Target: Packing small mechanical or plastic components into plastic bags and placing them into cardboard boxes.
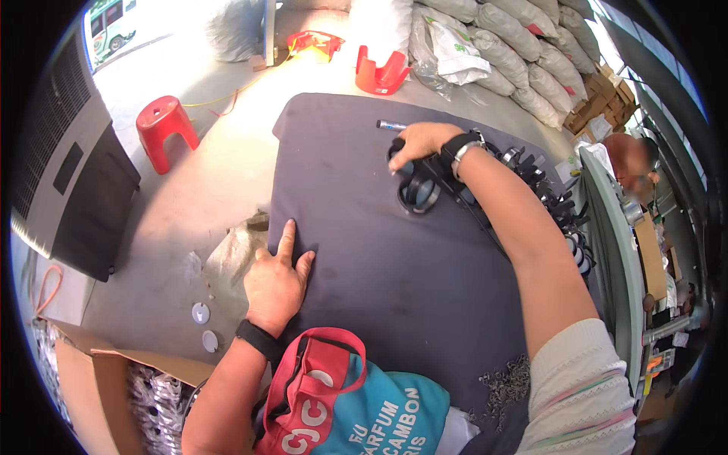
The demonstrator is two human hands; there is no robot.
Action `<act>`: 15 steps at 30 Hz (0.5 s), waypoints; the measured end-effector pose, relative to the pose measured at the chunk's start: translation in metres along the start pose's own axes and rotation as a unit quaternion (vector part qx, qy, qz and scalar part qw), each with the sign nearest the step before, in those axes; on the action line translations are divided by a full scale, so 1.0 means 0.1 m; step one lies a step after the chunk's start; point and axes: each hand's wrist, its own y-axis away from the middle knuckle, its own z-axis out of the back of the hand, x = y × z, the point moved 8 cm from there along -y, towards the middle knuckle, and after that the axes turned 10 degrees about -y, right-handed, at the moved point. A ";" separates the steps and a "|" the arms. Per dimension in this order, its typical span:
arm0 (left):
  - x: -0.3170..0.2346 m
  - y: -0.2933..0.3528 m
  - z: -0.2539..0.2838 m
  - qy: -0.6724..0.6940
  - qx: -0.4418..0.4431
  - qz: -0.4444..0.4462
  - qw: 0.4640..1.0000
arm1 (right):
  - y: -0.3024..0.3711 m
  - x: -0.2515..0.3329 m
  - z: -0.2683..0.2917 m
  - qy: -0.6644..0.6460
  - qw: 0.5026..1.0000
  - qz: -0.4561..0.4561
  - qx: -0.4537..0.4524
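Observation:
My left hand [274, 280] rests on the left edge of the dark cloth-covered table [364, 250], its fingers spread and holding nothing. Across the table, my right hand [422, 144] has its fingers curled over a black ring-shaped piece [396, 152]. Just below it lies another black round piece [418, 192] with a shiny rim; their exact kind I cannot make out. A thin black strip runs from there toward my forearm. Beside my fingers is a marker pen [391, 125]. Partly behind my right arm sits a pile of similar black and silver pieces [557, 201].
Near me lie a red and blue bag [394, 409] and a heap of small metal parts [506, 383]. A cardboard box [91, 387] holds shiny pieces at lower left. Red stools [161, 125], a large cooler [72, 167] and stacked sacks [508, 53] surround the table. A person [629, 159] is at right.

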 end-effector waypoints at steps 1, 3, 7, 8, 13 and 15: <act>0.04 0.01 -0.04 0.003 -0.004 -0.004 1.000 | 0.13 0.09 -0.11 0.064 0.997 0.038 0.007; -0.01 -0.04 -0.05 0.012 -0.009 -0.011 1.000 | 0.40 -0.02 -0.25 0.141 0.988 0.060 0.003; 0.00 0.01 -0.02 0.016 -0.005 -0.016 1.000 | 1.17 -0.44 -0.54 0.137 0.989 0.003 0.049; 0.01 0.02 -0.01 0.015 -0.006 -0.013 1.000 | 1.32 -0.56 -0.60 0.152 0.986 -0.016 0.069; 0.00 0.02 -0.01 0.015 -0.005 -0.012 1.000 | 1.35 -0.49 -0.12 0.032 0.992 0.076 0.099; 0.02 0.02 -0.04 0.015 -0.002 -0.011 1.000 | 0.91 -0.42 0.23 -0.070 0.993 0.087 0.042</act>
